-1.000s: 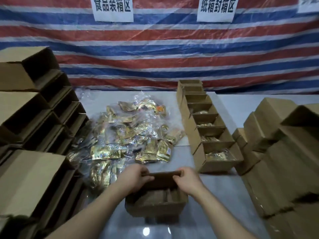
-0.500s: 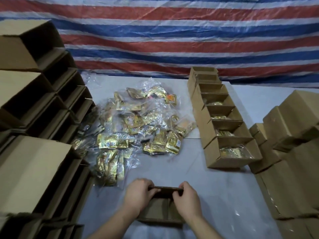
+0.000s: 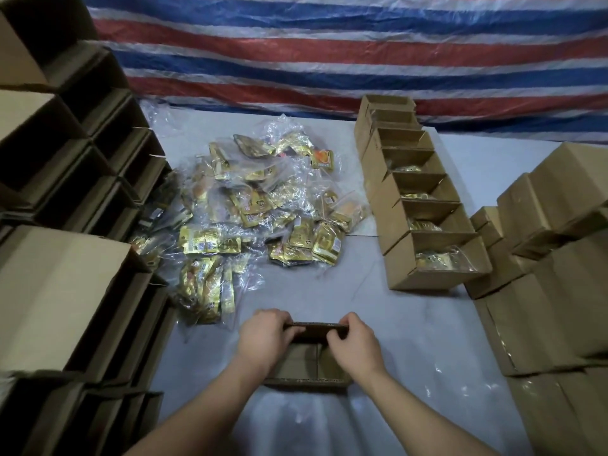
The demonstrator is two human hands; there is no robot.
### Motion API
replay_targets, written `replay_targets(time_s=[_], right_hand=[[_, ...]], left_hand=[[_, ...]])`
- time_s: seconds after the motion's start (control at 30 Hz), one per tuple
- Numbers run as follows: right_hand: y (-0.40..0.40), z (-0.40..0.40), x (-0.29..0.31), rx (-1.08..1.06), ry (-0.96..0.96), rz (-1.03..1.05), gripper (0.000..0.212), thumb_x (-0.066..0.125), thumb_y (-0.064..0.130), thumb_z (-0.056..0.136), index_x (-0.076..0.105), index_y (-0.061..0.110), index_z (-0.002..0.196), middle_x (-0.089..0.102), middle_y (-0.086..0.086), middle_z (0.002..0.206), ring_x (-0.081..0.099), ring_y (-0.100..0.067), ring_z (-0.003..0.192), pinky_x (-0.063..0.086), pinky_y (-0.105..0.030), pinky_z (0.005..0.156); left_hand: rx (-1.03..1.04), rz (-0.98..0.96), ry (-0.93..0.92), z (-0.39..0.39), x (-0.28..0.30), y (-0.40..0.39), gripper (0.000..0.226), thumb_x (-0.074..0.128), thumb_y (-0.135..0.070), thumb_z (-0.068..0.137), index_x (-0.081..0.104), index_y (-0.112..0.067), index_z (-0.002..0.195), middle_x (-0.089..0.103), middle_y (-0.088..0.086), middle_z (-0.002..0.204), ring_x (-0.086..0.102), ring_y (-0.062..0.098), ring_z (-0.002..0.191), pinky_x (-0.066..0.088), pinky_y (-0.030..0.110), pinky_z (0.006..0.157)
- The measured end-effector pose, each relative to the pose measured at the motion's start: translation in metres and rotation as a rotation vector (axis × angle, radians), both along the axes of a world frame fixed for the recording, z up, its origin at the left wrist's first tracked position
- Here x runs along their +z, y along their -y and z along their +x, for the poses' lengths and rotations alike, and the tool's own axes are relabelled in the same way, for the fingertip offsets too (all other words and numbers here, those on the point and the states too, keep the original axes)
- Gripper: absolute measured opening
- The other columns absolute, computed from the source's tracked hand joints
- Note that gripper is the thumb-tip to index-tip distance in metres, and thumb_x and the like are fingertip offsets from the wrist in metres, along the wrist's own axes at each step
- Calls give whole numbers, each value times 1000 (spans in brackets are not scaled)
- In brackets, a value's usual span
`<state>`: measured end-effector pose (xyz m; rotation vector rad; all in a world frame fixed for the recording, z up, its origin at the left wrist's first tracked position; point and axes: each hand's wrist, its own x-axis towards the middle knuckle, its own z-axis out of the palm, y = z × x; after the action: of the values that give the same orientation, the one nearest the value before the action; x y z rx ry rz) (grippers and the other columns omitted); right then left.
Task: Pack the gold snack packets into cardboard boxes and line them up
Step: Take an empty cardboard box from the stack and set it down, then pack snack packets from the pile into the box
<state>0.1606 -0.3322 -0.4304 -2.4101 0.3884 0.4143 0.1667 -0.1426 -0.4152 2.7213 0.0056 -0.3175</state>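
Striped tarp (image 3: 329, 60) is backing the bench (image 3: 411, 340); both hands, left (image 3: 263, 340) and right (image 3: 353, 347), are gripping an open cardboard box (image 3: 306, 363); packet writing unreadable.

The scene is dim and cool-toned, lit from above. Small white glare spots sit on the glossy worktop (image 3: 411, 324) near the right-hand stacks, and the clear wrapping over the gold snack packets (image 3: 256, 218) glints. The open cardboard boxes on the left (image 3: 82, 179) are deep in shadow. Wide-angle distortion bends and stretches the edges, and detail is soft throughout, with fine print unreadable.
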Motion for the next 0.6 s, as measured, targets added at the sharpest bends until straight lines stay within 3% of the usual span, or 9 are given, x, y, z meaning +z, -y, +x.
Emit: replay_targets(time_s=[0.1, 0.3, 0.43, 0.5, 0.6], right_hand=[[3, 4, 2, 27, -43, -4, 14, 52, 38, 83, 47, 25, 80, 58, 9, 80, 56, -17, 76, 41, -30, 64], [9, 28, 15, 127, -88, 100, 19, 39, 29, 93, 57, 24, 87, 64, 3, 96, 58, -21, 96, 46, -35, 86], [-14, 107, 29, 130, -6, 128, 22, 42, 34, 94, 54, 20, 104, 61, 2, 108, 57, -18, 95, 44, -34, 77], [-32, 151, 29, 120, 38, 137, 40, 53, 40, 92, 50, 15, 123, 57, 0, 117, 56, -22, 105, 45, -34, 84], [-59, 200, 20, 120, 50, 142, 61, 63, 45, 88, 45, 10, 134, 58, -9, 128, 56, -27, 110, 46, -34, 90]], left_hand=[[-27, 20, 2, -1, 1, 0, 39, 54, -58, 89, 70, -23, 94, 68, -3, 93, 58, 20, 95, 49, 34, 75], [-41, 105, -11, -3, -6, -2, 42, 48, -61, 91, 67, -23, 95, 66, -3, 95, 56, 20, 98, 47, 33, 74], [-50, 118, -18, -4, -10, -1, 44, 45, -62, 92, 66, -23, 92, 65, -4, 94, 55, 19, 97, 43, 33, 71], [-47, 131, -31, -4, -10, -1, 46, 42, -63, 92, 65, -24, 93, 64, -5, 97, 53, 18, 99, 42, 33, 71], [-37, 114, -65, -3, -9, -2, 46, 42, -63, 92, 65, -23, 94, 64, -5, 98, 52, 19, 99, 42, 32, 70]])
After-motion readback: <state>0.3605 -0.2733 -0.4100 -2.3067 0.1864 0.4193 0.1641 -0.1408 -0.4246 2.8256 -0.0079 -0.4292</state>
